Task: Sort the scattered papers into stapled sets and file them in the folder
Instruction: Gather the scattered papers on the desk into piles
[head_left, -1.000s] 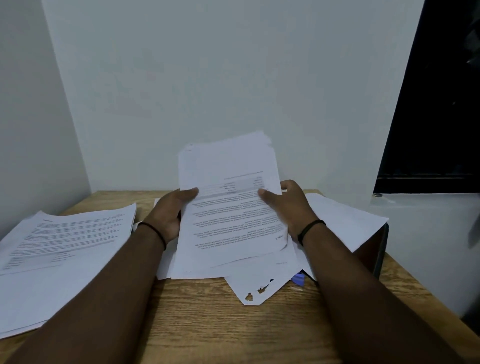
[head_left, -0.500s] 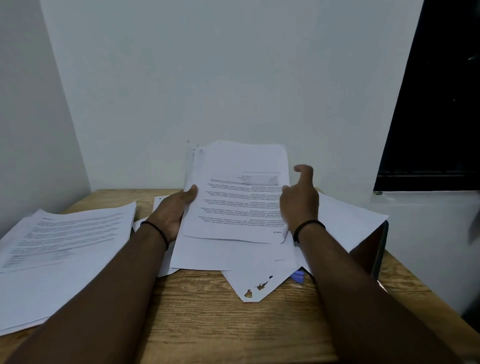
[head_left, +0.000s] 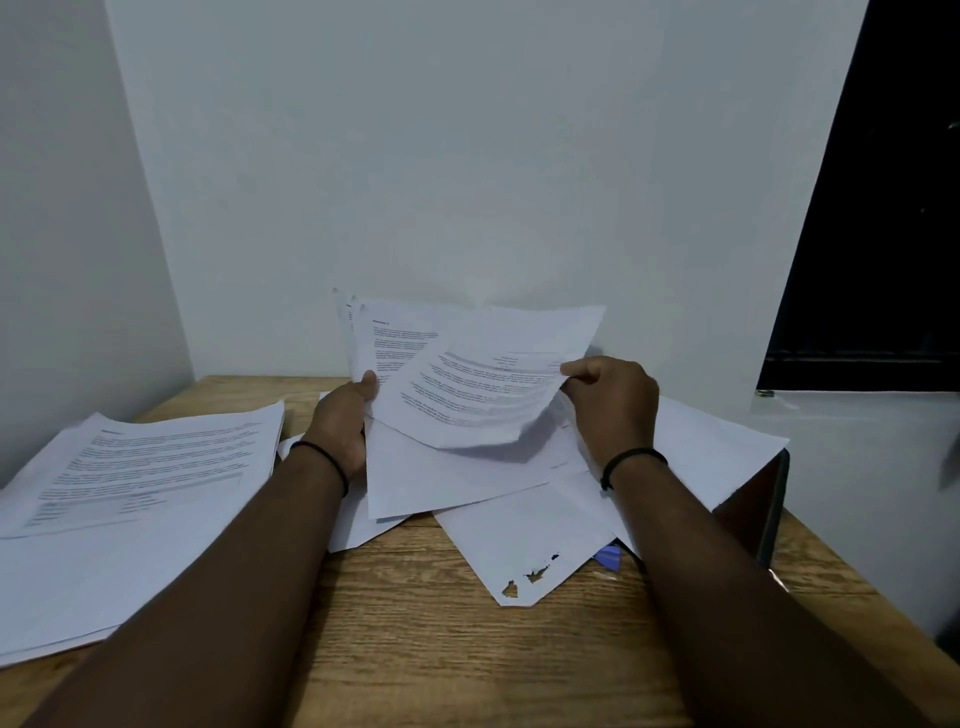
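Note:
My left hand (head_left: 340, 423) grips a bundle of printed sheets (head_left: 371, 340) held upright above the table's middle. My right hand (head_left: 615, 402) pinches the right edge of the front printed sheet (head_left: 478, 384), which curls and sags away from the bundle. Under both hands lies a loose heap of white papers (head_left: 467, 478); one sheet (head_left: 524, 551) near the front has a torn, holed corner. A separate stack of printed papers (head_left: 130, 478) rests at the left of the table. Any folder or stapler is hidden from view.
The wooden table (head_left: 415, 623) stands in a corner of white walls. A small blue object (head_left: 609, 556) peeks out under the heap. A dark box-like object (head_left: 753, 514) sits under papers at the right edge. A dark window (head_left: 883, 208) is at the upper right.
My right hand let go of the bundle's face and took the front sheet by its right edge, pulling it right and down. A page behind it now shows. My left hand keeps the bundle.

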